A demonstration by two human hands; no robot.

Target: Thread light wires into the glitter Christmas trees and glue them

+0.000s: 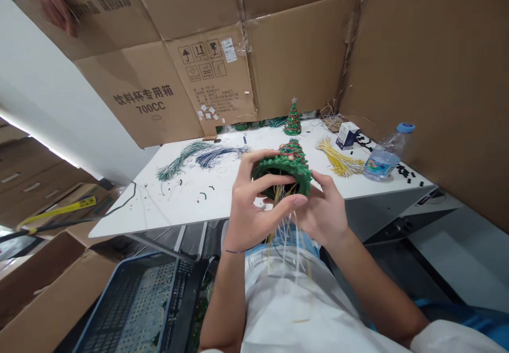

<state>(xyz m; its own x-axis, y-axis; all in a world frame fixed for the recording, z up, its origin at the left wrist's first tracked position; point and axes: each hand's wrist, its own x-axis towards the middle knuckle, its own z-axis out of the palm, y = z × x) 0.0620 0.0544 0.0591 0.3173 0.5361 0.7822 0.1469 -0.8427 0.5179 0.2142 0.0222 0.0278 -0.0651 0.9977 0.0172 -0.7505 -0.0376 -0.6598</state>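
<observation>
A small green Christmas tree figure (296, 154) with red and orange beads is tipped so its hollow base faces me. My left hand (254, 204) grips its rim from the left, with fingers at the opening. My right hand (324, 207) holds the right side of the base. Yellow and white wires (284, 226) hang out of the hollow toward my lap. The inside of the base is mostly dark.
On the white table (159, 204) are green wires (185, 158), blue wires (220, 155), yellow wires (342, 159), an upright tree (293, 120), a small box (347, 135) and a bottle (384, 154). Cardboard walls rise behind. A person's hand (55, 6) shows upper left; a blue crate (139, 300) sits below.
</observation>
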